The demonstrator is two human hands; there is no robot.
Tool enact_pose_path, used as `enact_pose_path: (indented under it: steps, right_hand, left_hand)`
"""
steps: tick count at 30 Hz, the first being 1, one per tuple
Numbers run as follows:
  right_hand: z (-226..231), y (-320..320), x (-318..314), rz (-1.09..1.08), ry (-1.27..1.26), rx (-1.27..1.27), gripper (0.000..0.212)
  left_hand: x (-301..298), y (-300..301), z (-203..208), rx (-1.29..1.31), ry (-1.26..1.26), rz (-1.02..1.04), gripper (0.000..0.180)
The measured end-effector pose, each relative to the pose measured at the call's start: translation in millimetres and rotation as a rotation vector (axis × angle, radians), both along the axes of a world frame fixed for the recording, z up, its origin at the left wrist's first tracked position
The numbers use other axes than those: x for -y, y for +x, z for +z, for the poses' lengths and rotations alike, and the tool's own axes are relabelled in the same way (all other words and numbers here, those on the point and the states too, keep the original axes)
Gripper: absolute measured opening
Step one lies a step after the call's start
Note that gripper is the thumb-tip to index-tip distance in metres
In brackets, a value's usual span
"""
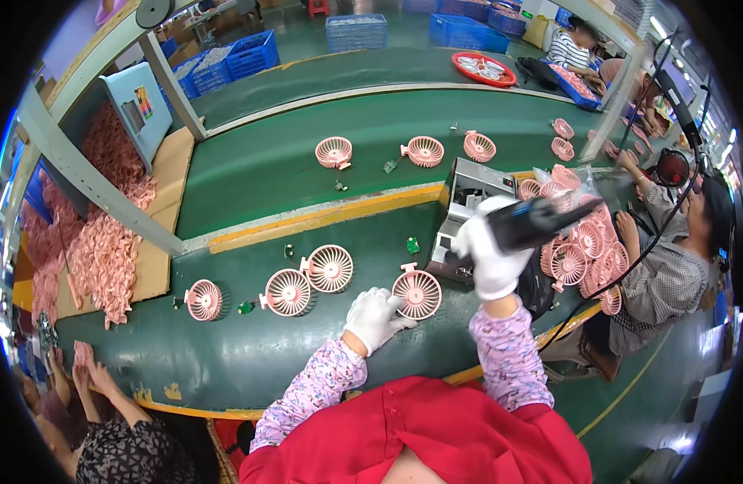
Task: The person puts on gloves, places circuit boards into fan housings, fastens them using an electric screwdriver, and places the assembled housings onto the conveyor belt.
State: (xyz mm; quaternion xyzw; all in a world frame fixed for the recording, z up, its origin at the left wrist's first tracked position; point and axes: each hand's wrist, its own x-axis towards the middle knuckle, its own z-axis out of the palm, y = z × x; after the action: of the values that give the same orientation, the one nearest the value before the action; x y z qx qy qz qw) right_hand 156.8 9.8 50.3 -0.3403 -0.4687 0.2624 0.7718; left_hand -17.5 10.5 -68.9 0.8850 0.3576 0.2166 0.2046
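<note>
My left hand, in a white glove, rests on the green work surface with its fingers closed on the left rim of a pink round fan cage. A small green circuit board lies just beyond that cage. My right hand, also gloved, is raised to the right and grips a black electric screwdriver, both smeared by motion. Beneath and behind it stands a grey metal box. To the left lie more pink fan cages, a pair side by side and a single one, with little green boards beside them.
A green conveyor belt runs behind, carrying several fan cages. Piled fan cages stand at the right, before a seated co-worker. Pink parts heap on cardboard at the left. A black cable hangs at the right.
</note>
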Motion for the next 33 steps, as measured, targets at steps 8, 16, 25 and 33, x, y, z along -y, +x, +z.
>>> enact_pose_path:
  steps: [8, 16, 25, 33]
  right_hand:
    - [1.5, 58.3, -23.5, -0.619, -0.016, 0.590, 0.032]
    - [-0.1, 30.1, 12.7, -0.119, -0.053, 0.085, 0.031]
    - [-23.8, 12.3, 14.4, -0.031, -0.249, -0.003, 0.022]
    - [-46.3, -12.8, 6.9, -0.060, -0.234, 0.054, 0.021]
  left_hand:
    - [2.1, 4.1, 0.1, 0.011, -0.028, -0.015, 0.031]
    - [-0.9, -0.5, -1.8, -0.009, -0.003, -0.058, 0.033]
    - [0.2, -2.5, 0.2, -0.029, -0.007, -0.060, 0.032]
    - [1.0, -1.1, 1.0, -0.024, -0.005, -0.062, 0.034]
